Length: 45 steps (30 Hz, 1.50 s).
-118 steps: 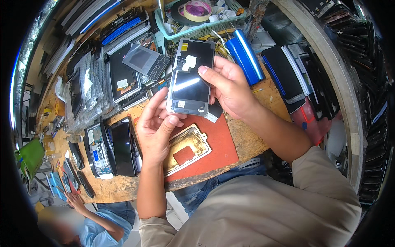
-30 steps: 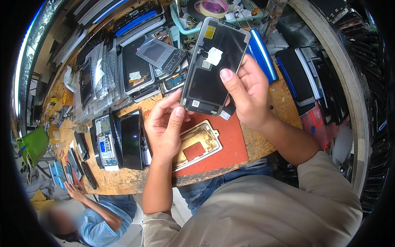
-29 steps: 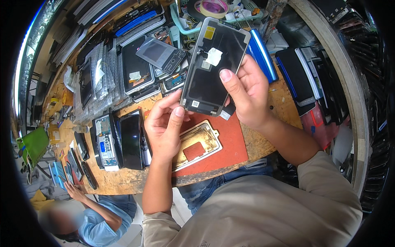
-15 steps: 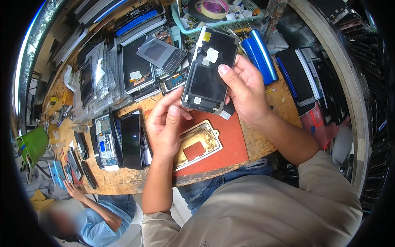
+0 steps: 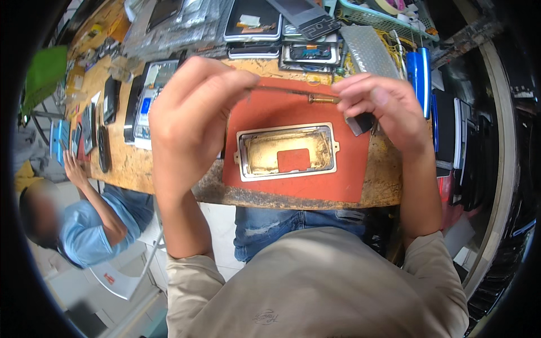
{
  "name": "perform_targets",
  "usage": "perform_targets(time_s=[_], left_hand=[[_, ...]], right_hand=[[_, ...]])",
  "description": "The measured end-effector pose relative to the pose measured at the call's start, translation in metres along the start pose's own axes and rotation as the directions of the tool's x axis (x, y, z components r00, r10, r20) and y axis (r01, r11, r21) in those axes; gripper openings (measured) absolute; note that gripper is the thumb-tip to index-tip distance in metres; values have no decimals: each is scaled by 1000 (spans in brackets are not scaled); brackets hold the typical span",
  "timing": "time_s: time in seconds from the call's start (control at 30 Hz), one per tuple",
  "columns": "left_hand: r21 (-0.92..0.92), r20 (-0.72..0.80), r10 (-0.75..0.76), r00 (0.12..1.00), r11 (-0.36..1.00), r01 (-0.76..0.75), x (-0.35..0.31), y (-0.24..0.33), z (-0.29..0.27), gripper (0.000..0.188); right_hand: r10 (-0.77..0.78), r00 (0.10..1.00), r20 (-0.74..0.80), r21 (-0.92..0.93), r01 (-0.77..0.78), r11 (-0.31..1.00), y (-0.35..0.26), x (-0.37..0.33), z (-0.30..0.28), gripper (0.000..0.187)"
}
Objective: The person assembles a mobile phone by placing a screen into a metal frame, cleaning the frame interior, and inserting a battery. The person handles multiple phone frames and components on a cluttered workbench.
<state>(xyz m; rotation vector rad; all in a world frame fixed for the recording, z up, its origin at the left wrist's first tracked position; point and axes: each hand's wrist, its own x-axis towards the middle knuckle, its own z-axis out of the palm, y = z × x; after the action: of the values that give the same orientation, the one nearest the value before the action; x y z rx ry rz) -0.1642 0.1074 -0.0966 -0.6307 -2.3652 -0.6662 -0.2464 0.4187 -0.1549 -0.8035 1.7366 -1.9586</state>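
A phone screen [image 5: 293,90] is raised over the bench, tilted so that only its thin dark edge shows. My left hand [image 5: 191,107] is closed on its left end with thumb and fingers. At its right end, my right hand [image 5: 386,104] grips with curled fingers, partly blurred. Below it, a metal frame mould with a gold-coloured bed [image 5: 259,151] and a rectangular cut-out lies on a red mat [image 5: 293,191]. Just beyond the mould is a small brass-coloured rod [image 5: 323,99]. A small black piece [image 5: 359,124] rests on the mat beneath my right hand.
Stacked phone parts and screens [image 5: 253,31] fill the bench's back, near a bubble-wrap sheet [image 5: 372,53] and a pale green basket [image 5: 389,17]. A blue cylinder [image 5: 418,79] stands at the right. Another person in a blue shirt [image 5: 93,225] sits at the left.
The phone screen has turned from showing its black back to edge-on. My left hand has risen and now grips its left end. The view has shifted, bringing the whole mould into sight.
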Motion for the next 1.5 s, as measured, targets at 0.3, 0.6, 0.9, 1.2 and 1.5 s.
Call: perform_targets(time_s=[0.3,0.6,0.9,1.2,1.5], left_hand=[[-37,-202,179,963,981,-191,-33,6,-11,34],[-126,-104,37,994,991,-51,-84,16,-7,26],[-294,-311,1,951,951,-98,-85,21,8,25],[-276,-312,23,950,954,-113,-71,11,15,19],[-570,-241,-524,817,758,318,-87,46,40,39]], right_hand=[[72,942,327,-131,-30,991,3,4,28,57],[93,984,152,-338,-37,941,-15,-12,45,46],[91,919,383,-336,47,941,-14,-5,37,56],[183,912,366,-434,-7,901,-23,-9,39,71],[85,994,68,679,-108,726,3,-25,73,63]])
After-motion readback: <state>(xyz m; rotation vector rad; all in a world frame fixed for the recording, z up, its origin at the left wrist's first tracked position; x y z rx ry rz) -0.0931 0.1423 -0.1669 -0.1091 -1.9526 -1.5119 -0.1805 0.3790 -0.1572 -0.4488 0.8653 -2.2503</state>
